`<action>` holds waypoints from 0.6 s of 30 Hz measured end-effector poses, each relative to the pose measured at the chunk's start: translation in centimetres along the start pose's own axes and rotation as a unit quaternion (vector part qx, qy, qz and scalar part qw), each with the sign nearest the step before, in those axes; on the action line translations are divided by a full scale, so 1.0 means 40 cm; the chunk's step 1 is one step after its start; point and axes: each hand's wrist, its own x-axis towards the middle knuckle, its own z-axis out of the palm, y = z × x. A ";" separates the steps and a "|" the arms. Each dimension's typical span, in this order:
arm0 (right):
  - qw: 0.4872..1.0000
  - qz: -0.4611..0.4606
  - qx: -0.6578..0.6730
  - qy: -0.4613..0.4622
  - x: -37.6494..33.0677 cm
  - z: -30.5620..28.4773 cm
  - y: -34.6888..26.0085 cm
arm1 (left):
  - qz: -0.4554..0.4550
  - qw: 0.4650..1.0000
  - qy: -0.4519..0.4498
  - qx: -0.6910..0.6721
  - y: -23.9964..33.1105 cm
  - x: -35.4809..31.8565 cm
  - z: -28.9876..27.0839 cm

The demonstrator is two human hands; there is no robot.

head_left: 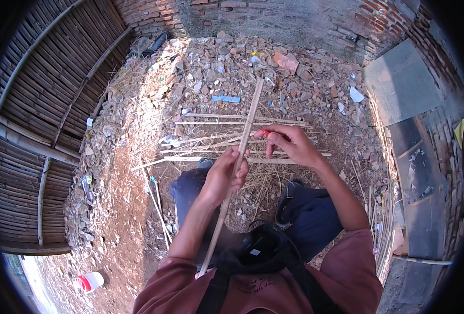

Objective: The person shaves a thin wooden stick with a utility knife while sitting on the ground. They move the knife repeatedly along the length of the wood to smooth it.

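A long, pale bamboo strip slants from near my chest up and away toward the rubble. My left hand is closed around its middle, with the fingers wrapped over it. To the right of the strip, my right hand pinches a small red object between thumb and fingers. That red piece is close beside the strip; its kind is too small to make out, and I cannot tell whether it touches the strip. Beyond and below my hands, several cut bamboo strips lie crosswise on the ground.
Broken brick and stone rubble covers the far ground up to a brick wall. A bamboo-slat wall stands at left, with a red-and-white container near it. Dark panels lean at right. My bent knees flank the work.
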 end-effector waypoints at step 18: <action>0.993 0.001 -0.062 0.098 -0.016 0.073 -0.047 | 0.025 0.993 0.057 0.098 0.004 0.002 -0.015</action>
